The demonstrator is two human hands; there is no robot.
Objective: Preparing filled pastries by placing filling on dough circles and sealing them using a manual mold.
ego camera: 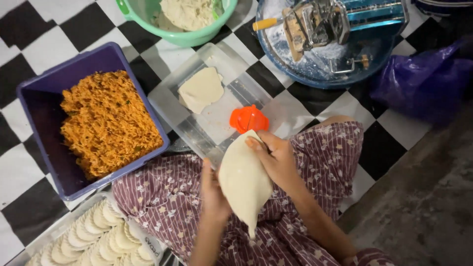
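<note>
The dough sheet [245, 180] hangs over the lap between both hands, right hand [277, 158] pinching its top edge with thumb and fingers clamped on it, left hand [212, 189] closed on the left side. I'd keep the grip light and support it from underneath so it doesn't stretch or tear. Just beyond sit the orange press [249, 118] on a clear tray [197, 128], then the purple tub [74, 69] of orange filling [108, 123].

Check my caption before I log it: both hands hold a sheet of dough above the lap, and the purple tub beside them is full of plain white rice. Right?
Not quite. The head view shows the purple tub holds orange shredded filling, not white rice. The left hand and right hand do hold the dough sheet above the lap.
</note>
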